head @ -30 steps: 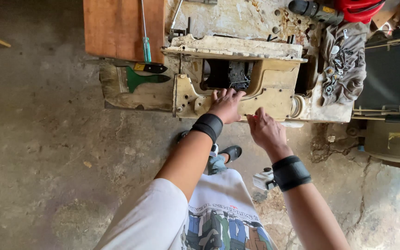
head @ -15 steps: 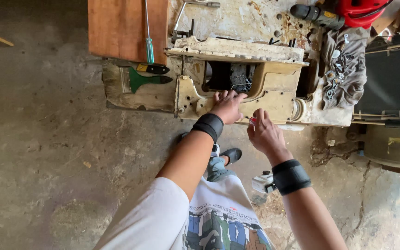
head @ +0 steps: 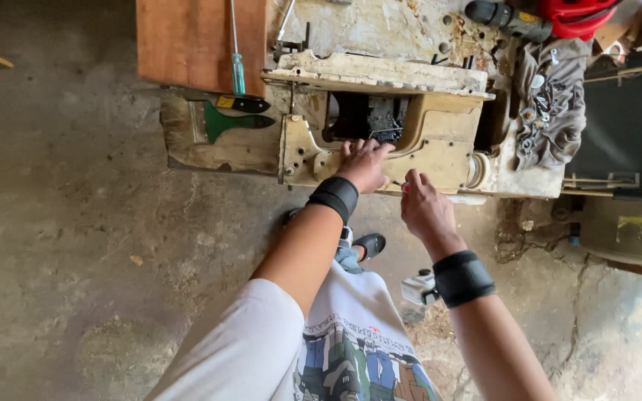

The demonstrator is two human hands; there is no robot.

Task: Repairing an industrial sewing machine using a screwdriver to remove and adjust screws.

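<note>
Left hand point(head: 365, 162) flat, fingers spread on cream machine housing point(head: 440, 152) | right hand point(head: 425, 208) pinching small pink piece point(head: 406, 188)

Left hand point(head: 364, 165) lay over the front edge of the cream machine housing point(head: 380, 160); fingertips reached into its dark opening point(head: 365, 119), so the contact there could not be made out. Right hand point(head: 425, 208) pinched something small and pinkish, too small to identify. Parts inside the opening were in shadow, shapes unclear. Red tool point(head: 577, 13) at far right was cut off by the top edge. Small metal bits on the grey rag point(head: 551, 111) were too small to tell apart.
</note>
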